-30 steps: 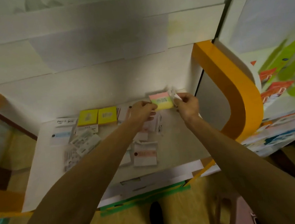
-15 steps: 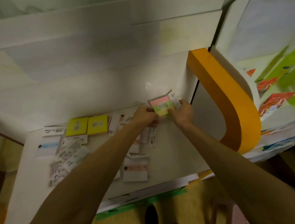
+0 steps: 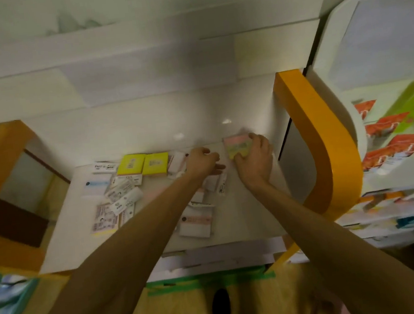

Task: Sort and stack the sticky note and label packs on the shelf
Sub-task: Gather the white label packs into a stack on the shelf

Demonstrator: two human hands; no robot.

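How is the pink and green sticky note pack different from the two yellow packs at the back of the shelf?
The pink and green pack shows several pastel bands; the two yellow packs are one bright yellow. The right hand grips the pink and green pack at the back right of the shelf, while the yellow packs lie untouched, side by side, further left. All three are squarish blocks with a small label on top.

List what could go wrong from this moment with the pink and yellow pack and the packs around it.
1. The right hand grips the pink and yellow sticky note pack at the back right of the shelf; the frame is blurred there, so it may land crooked.
2. The left hand hovers over loose white label packs and could scatter them.
3. The heap of label packs on the left lies unsorted and may slide.
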